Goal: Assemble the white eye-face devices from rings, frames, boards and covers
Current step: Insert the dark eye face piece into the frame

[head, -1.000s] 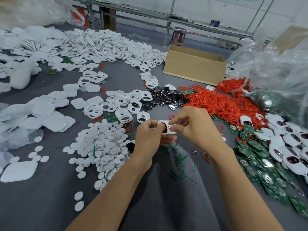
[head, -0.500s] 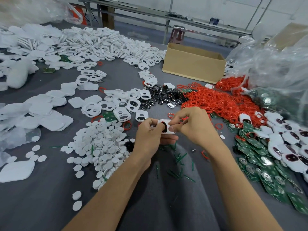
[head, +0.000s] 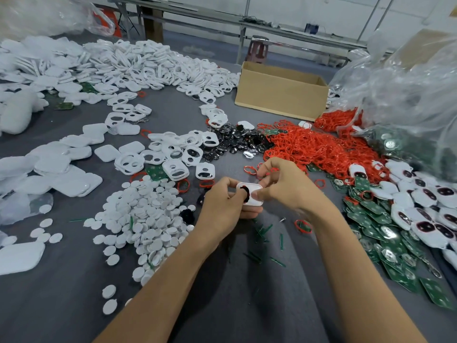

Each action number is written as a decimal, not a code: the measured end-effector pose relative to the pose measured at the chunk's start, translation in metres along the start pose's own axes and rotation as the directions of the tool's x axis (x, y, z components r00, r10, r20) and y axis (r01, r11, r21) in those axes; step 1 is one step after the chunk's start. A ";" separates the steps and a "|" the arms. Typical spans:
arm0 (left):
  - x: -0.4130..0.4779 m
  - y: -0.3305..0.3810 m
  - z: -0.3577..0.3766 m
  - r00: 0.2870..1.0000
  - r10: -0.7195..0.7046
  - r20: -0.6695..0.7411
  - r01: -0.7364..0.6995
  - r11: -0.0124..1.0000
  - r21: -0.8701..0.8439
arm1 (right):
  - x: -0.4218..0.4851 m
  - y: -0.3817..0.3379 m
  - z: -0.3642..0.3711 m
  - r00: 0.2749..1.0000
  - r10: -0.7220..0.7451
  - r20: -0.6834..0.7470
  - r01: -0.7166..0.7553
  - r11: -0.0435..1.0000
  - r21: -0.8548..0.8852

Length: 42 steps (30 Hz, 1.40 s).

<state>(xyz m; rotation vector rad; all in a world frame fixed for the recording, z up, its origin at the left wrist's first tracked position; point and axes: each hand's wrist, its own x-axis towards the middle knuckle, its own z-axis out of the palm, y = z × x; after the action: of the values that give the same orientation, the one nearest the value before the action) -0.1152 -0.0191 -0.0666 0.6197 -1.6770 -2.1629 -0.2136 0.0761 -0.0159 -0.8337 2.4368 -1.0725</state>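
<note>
Left hand is curled round the left end of the small white rounded plastic frame, thumb lying over its dark eye opening. Right hand pinches the other end, thumb pressed on the face, upper fingers bent above it (whether they carry a ring, I can't tell). So both hands are closed on the one piece, held in the air above the grey cloth table.

The frame's long axis runs across, hand to hand, face up towards me. Next it wants a ring or a board, I'd judge. The heap of thin red rubber rings lies beyond and right of the frame, with one loose red loop just beyond it. The green circuit boards lie to its right. All that is the right hand's side, so right reaches and left keeps the frame. The pile of white round discs sits left of the frame.
</note>
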 end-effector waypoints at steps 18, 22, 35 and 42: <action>-0.007 0.007 -0.003 0.956 0.159 0.245 -0.200 0.968 0.153 | -0.006 0.008 -0.028 0.970 0.034 0.241 -0.143 0.880 0.453; -0.007 0.008 -0.005 0.953 0.186 0.238 -0.225 0.963 0.148 | -0.006 0.008 -0.028 0.969 0.006 0.248 -0.126 0.874 0.469; -0.008 0.009 -0.005 0.955 0.231 0.185 -0.254 0.961 0.113 | -0.007 0.006 -0.030 0.968 -0.084 0.237 -0.041 0.878 0.477; -0.004 0.005 -0.006 0.964 0.209 0.165 -0.219 0.975 0.046 | -0.009 0.006 -0.035 0.988 -0.066 0.141 -0.012 0.871 0.492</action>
<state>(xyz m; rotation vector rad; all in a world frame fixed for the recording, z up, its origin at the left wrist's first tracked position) -0.1086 -0.0229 -0.0628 0.2716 -1.8077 -2.0569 -0.2270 0.1042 0.0027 -0.7422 1.8952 -1.4922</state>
